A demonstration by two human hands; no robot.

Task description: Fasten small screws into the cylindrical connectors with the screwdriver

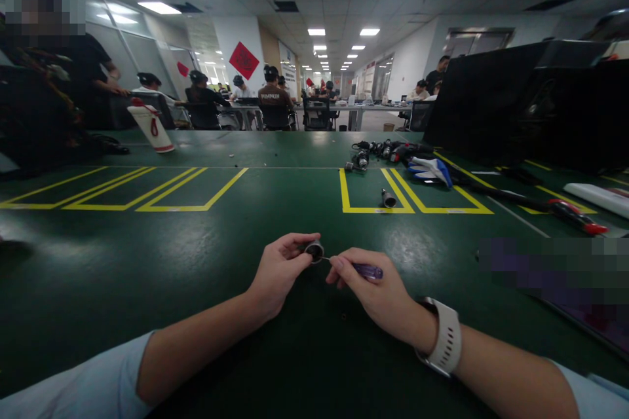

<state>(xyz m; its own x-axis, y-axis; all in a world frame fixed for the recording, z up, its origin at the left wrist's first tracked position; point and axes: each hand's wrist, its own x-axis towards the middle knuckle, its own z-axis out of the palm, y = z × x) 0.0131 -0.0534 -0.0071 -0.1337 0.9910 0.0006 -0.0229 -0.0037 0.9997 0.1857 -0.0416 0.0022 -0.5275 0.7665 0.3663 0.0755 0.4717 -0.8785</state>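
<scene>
My left hand (281, 273) grips a small grey metal cylindrical fitting (316, 249) between thumb and fingers, its round open end turned toward my right hand. In my right hand (374, 288) is a screwdriver with a purple see-through handle (368, 271). Its thin shaft points left, and the tip is at the mouth of the fitting; how far inside it reaches I cannot tell. A tiny dark piece (344, 317) lies on the green table below my hands. Farther off, a similar metal fitting (388, 198) rests inside a yellow taped outline.
Cylindrical metal parts (362, 158), a blue and white glove (431, 171) and a red-and-black tool (577, 216) lie at right. Black boxes (501, 98) stand behind them. A white cup (151, 126) is at back left. Several people sit beyond the green table (289, 190); one person stands at left.
</scene>
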